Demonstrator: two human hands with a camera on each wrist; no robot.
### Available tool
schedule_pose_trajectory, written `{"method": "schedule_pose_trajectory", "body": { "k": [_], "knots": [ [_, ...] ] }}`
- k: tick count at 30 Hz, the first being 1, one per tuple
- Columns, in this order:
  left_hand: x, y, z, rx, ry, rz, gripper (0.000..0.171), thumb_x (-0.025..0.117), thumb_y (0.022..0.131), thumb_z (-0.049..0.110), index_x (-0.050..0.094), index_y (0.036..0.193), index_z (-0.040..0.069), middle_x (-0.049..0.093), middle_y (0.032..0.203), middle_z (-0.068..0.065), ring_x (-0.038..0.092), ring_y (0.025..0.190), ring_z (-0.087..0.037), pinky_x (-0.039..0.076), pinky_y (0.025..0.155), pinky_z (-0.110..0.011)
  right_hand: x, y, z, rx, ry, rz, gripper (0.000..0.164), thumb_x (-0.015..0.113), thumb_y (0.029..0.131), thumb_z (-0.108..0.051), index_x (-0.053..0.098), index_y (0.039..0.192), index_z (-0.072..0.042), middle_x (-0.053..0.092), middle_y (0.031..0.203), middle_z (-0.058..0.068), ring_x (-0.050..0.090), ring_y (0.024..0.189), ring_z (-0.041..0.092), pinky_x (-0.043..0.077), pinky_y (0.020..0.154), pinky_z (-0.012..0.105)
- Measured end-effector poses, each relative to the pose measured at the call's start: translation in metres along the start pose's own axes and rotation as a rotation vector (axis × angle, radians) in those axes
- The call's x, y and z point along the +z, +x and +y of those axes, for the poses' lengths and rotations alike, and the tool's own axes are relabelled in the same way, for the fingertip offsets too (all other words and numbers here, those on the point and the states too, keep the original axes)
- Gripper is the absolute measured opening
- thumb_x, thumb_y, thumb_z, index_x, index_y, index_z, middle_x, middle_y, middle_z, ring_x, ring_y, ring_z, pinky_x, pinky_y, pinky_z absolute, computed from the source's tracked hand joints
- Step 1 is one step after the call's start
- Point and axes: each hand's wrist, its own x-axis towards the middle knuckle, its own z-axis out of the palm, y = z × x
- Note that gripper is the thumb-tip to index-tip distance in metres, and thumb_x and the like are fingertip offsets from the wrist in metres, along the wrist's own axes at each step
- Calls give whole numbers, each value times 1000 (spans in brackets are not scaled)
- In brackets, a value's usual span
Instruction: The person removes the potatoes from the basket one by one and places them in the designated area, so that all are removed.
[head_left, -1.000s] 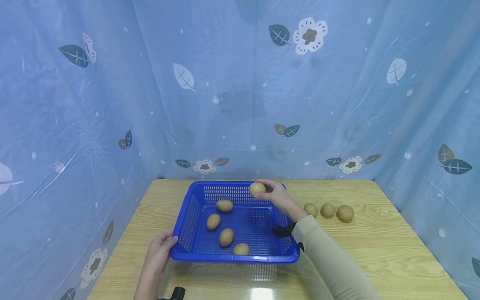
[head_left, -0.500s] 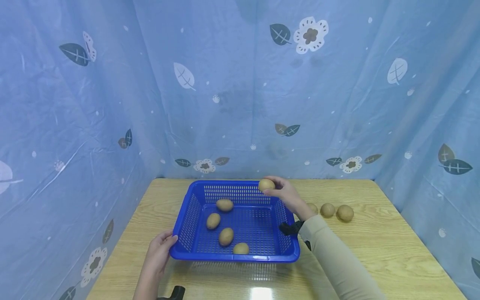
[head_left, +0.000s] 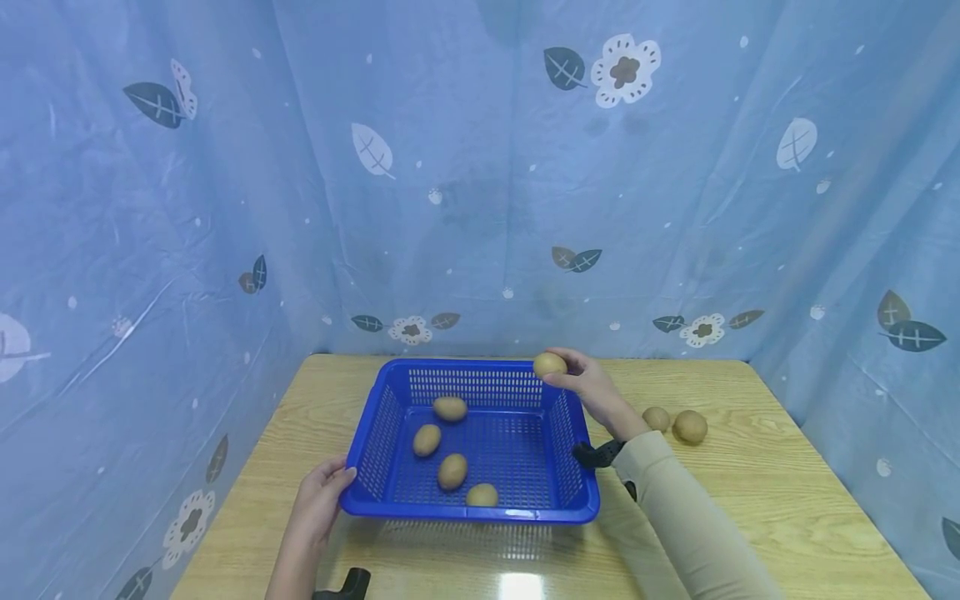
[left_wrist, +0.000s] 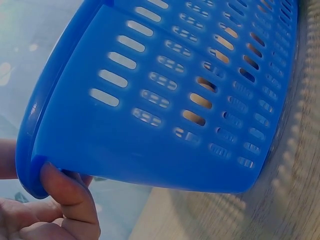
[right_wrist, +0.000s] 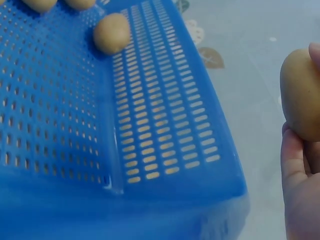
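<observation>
Access from above is open over the right part of the blue basket (head_left: 480, 515) floor. Four potatoes (head_left: 452, 472) obstruct its left and near-middle. Right hand (head_left: 592, 392), with held potato (head_left: 550, 365), blocks the far right corner; left hand (head_left: 318, 493), the near left. Right, two loose potatoes (head_left: 691, 427) stand on the table (head_left: 780, 508), passable nearer. Curtain (head_left: 480, 217) bounds the far side.

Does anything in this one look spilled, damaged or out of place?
Nothing spilled or visibly broken: the blue basket looks intact, with potatoes lying loose inside. The one oddity is the darker blotches on the curtain behind it; they don't resemble its printed leaves and flowers, so possibly stains.
</observation>
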Motion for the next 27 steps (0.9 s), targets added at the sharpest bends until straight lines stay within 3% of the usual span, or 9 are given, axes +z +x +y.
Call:
{"method": "schedule_pose_trajectory", "body": {
  "k": [4, 7, 13, 17, 20, 27],
  "knots": [
    [0, 0, 0, 12, -9, -2, 43, 43, 99, 18, 40, 134, -8, 55, 125, -23, 61, 106, -19, 53, 91, -26, -5, -4, -3, 48, -10, 23, 67, 71, 85, -26, 40, 142, -8, 46, 139, 14, 44, 127, 30, 33, 109, 49],
    [0, 0, 0, 17, -25, -5, 43, 44, 100, 18, 40, 133, -9, 57, 122, -24, 62, 102, -17, 54, 85, -23, -10, -6, -2, 52, -33, 36, 67, 71, 84, -30, 42, 142, -11, 47, 139, 13, 45, 126, 28, 34, 109, 48],
    [0, -1, 0, 10, -17, 1, 41, 43, 100, 18, 42, 132, -7, 58, 122, -22, 63, 101, -15, 54, 84, -21, -25, -9, 2, -15, -19, 47, 64, 68, 88, -20, 40, 141, -2, 48, 135, 17, 53, 112, 11, 45, 96, 27],
    [0, -1, 0, 8, -10, 1, 41, 43, 99, 17, 42, 132, -7, 57, 123, -21, 62, 102, -16, 54, 85, -21, -35, -13, 5, -30, -16, 64, 62, 66, 89, -17, 39, 141, 0, 52, 129, 10, 55, 104, 3, 46, 88, 18],
    [0, 0, 0, 6, -16, 0, 40, 43, 99, 17, 42, 132, -7, 58, 122, -21, 62, 101, -15, 54, 84, -20, -41, -17, 7, -12, -36, 75, 63, 66, 89, -21, 38, 142, -2, 50, 131, 9, 54, 108, 5, 45, 92, 21],
    [0, 0, -1, 32, -36, -7, 41, 44, 99, 15, 41, 131, -10, 60, 117, -20, 63, 97, -14, 54, 80, -19, -56, -29, 13, 37, -70, 90, 69, 66, 89, -28, 34, 145, -5, 37, 146, 18, 38, 130, 27, 34, 107, 39]
  ]
}}
